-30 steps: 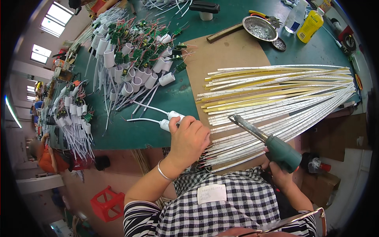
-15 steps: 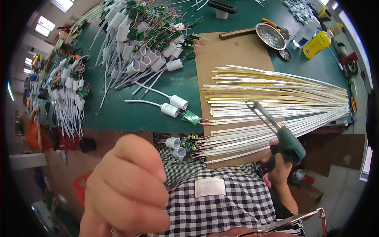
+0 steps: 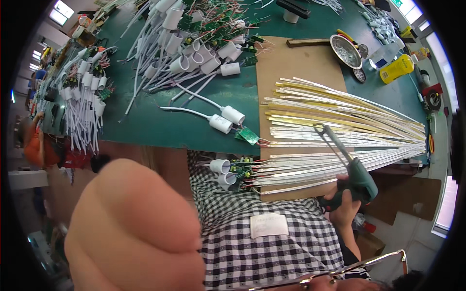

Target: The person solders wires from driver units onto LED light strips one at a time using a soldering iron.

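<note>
Close up at lower left, my left hand is raised in a curled fist. Its inner side is hidden, so what it holds, if anything, does not show. Farther right, my right hand grips the handle of a dark green soldering gun, whose thin metal tip points up and left over a fan of LED strips. Wired to one strip is a small green circuit board, beside two white plastic sockets with white cables. More sockets and boards lie at the near table edge, against the checked apron.
A large heap of white sockets, cables and boards covers the back left, with another bundle farther left. Brown cardboard lies under the strips. A metal bowl, yellow bottle and clear bottle stand back right.
My left fist has come closer to the camera and looks bigger, farther to the left. The table scene has shifted slightly right in view. My right hand still grips the soldering gun.
</note>
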Tool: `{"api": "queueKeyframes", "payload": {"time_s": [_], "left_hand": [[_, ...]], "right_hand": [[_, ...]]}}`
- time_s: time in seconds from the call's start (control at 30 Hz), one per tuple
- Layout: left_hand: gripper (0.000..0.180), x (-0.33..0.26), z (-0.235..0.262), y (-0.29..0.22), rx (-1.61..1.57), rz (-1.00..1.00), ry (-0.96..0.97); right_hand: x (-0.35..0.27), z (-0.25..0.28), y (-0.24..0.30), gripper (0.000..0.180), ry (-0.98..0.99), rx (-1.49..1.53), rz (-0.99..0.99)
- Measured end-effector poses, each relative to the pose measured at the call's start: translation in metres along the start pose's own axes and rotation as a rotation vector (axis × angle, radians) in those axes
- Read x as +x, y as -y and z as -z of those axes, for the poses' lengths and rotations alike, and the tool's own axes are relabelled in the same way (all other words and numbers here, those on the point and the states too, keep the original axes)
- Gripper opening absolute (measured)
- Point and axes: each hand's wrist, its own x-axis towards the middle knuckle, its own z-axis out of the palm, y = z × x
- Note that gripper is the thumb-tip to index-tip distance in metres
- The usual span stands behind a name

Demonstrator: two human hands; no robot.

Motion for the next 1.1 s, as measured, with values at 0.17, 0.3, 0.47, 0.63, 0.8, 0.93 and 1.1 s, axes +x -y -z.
{"api": "queueKeyframes", "payload": {"time_s": [0.17,0.3,0.47,0.63,0.8,0.93,1.1], "left_hand": [[0.013,-0.002,0.013,-0.008,0.004,-0.165,-0.364],[0.03,-0.002,0.002,0.003,-1.231,-0.035,-0.073],[0.031,0.012,-0.022,-0.008,-2.267,0.237,0.288],[0.031,0.01,-0.038,0.006,-1.202,0.272,-0.062],[0.036,0.001,-0.08,0.025,-0.652,0.349,0.056],[0.04,-0.001,-0.107,0.042,-0.564,0.34,0.098],[0.045,-0.001,-0.137,0.056,-0.557,0.292,0.096]], "right_hand": [[-0.001,-0.003,0.002,0.046,0.02,-0.021,-0.018],[0.003,0.001,0.009,0.049,0.128,-0.013,-0.068],[-0.001,-0.002,0.005,0.049,0.03,-0.051,-0.051],[-0.001,-0.002,0.008,0.047,0.05,-0.033,-0.102],[0.0,0.006,-0.009,0.042,0.051,0.05,-0.019],[-0.014,0.02,-0.023,0.042,0.044,0.083,-0.132],[-0.01,0.026,-0.03,0.04,0.036,0.055,-0.109]]}}
